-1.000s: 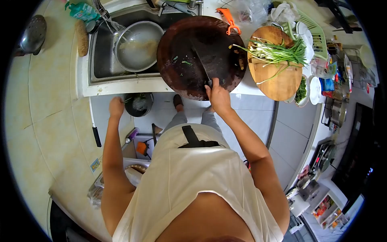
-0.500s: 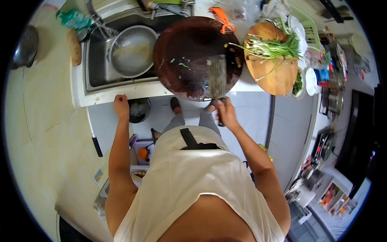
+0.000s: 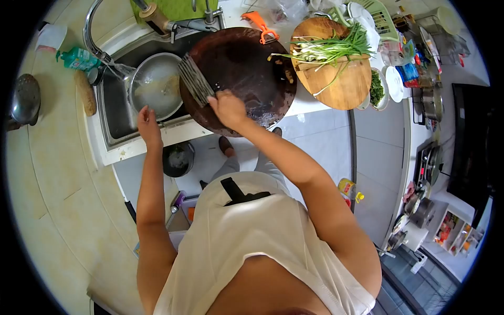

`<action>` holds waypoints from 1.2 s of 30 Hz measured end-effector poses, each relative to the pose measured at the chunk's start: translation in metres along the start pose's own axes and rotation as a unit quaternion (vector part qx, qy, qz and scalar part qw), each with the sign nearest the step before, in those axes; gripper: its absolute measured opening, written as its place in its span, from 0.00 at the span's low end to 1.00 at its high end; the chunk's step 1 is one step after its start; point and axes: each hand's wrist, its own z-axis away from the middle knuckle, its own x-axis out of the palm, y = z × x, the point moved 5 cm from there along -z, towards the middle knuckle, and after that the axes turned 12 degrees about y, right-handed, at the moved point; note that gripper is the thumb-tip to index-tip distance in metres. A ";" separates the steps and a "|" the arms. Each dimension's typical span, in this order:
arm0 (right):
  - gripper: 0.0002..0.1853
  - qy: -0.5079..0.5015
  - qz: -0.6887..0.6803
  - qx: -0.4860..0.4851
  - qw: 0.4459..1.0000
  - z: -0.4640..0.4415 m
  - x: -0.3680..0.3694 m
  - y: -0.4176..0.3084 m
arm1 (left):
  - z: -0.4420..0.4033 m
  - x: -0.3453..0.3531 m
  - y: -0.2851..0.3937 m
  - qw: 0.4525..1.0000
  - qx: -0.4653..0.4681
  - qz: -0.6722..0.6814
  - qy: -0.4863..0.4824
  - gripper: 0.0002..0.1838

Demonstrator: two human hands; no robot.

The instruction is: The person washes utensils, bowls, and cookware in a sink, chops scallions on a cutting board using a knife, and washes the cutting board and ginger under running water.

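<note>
My right hand (image 3: 229,110) grips the handle of a cleaver (image 3: 195,81). Its wide blade is tilted over the left side of a large, round, dark chopping board (image 3: 244,68), which looks wet and bears a few small scraps. My left hand (image 3: 150,127) is at the sink's front edge, just below a metal basin (image 3: 152,97). Its fingers are raised and slightly apart, with nothing visible in them. Water runs from the faucet (image 3: 94,47) towards the basin, which stands in the sink (image 3: 116,118) with pale liquid in it.
An orange peeler (image 3: 262,29) lies at the board's back edge. To the right, scallions (image 3: 328,50) rest on a round wooden board (image 3: 341,89), beside a bowl of chopped greens (image 3: 376,86). A green bottle (image 3: 79,59) stands left of the sink. A dark bin (image 3: 178,160) sits below.
My right hand has swung the cleaver leftward from the board's front right to its left side, near the basin. My left hand has risen towards the basin, its fingers loosening. The view has shifted.
</note>
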 end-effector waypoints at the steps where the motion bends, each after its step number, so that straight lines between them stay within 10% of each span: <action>1: 0.21 0.022 0.087 -0.041 0.995 0.001 -0.014 0.009 | 0.003 0.004 -0.004 1.000 -0.007 -0.019 -0.008 0.16; 8: 0.26 0.290 0.223 0.003 0.931 -0.021 -0.098 0.106 | 0.032 0.023 -0.018 0.998 0.027 -0.043 -0.040 0.17; 22: 0.11 0.233 0.152 -0.038 0.960 -0.072 -0.074 0.144 | 0.048 0.042 0.013 0.995 0.060 -0.021 -0.080 0.14; 36: 0.16 0.323 0.256 -0.079 0.908 0.009 -0.113 0.242 | 0.051 0.047 0.010 0.992 0.081 -0.034 -0.092 0.14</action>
